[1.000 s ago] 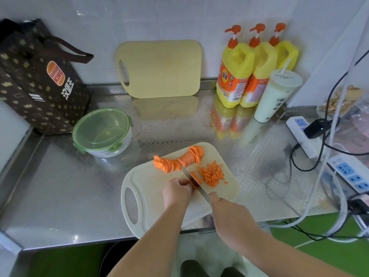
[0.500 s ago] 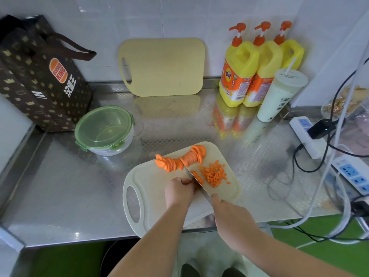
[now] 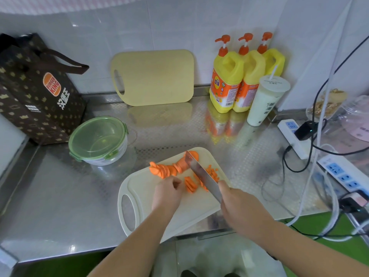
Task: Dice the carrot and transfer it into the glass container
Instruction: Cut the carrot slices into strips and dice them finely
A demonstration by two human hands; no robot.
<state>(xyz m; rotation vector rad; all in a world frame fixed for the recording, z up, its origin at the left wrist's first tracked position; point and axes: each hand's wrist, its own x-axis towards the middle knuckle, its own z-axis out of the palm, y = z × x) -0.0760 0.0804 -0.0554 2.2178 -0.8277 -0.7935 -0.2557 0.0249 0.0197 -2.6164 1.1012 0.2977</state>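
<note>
The right hand (image 3: 239,208) is gripping the broad steel-bladed knife (image 3: 201,174), fingers wrapped round the handle. It is holding the blade tilted over the pale plastic cutting board (image 3: 139,186), between the fanned row of orange carrot slices (image 3: 169,168) and the pile of diced carrot (image 3: 213,172). The left hand (image 3: 167,192) is resting on the board with fingers curled and holding nothing, just beside a short stack of carrot slices (image 3: 190,183). The round glass container with the green clip lid (image 3: 98,139) is standing closed on the stainless-steel surface (image 3: 60,196), well apart to the left.

The counter (image 3: 60,196) is shiny dimpled metal, mirroring glossy yellow plastic bottles (image 3: 225,76). The cutting board (image 3: 143,188) looks matt white plastic; the knife (image 3: 201,174) blade is polished steel. The container (image 3: 111,158) has a translucent green plastic lid (image 3: 97,136). The bag (image 3: 30,100) looks matt paper.
</note>
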